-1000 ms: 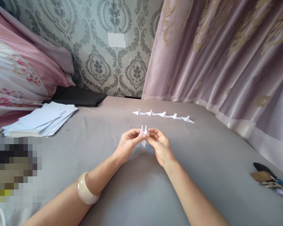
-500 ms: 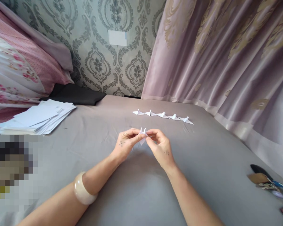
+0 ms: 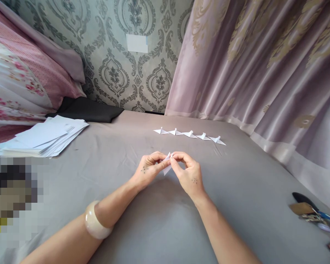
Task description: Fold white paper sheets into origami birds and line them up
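Observation:
A small folded white paper figure (image 3: 167, 169) is pinched between both hands above the grey sheet. My left hand (image 3: 150, 168) is closed on its left side, thumb and fingertips together. My right hand (image 3: 188, 170) grips the upper right part with thumb and index finger, covering much of the folds. One pointed tip shows above the left fingertips, and a flat flap hangs below. Beyond the hands, several similar folded paper figures (image 3: 190, 134) stand in a slanting row, close end to end.
A stack of white paper (image 3: 44, 137) lies at the left, before a folded black cloth (image 3: 88, 110). Keys with a brown tag (image 3: 302, 208) lie at the right edge. Pink curtains (image 3: 222, 66) border the grey sheet (image 3: 112, 146). A blurred-out patch covers the lower left.
The paper figure has tilted between my hands; its two upright points no longer stand side by side. My right fingers have shifted onto the upper right point. The row of figures is unmoved.

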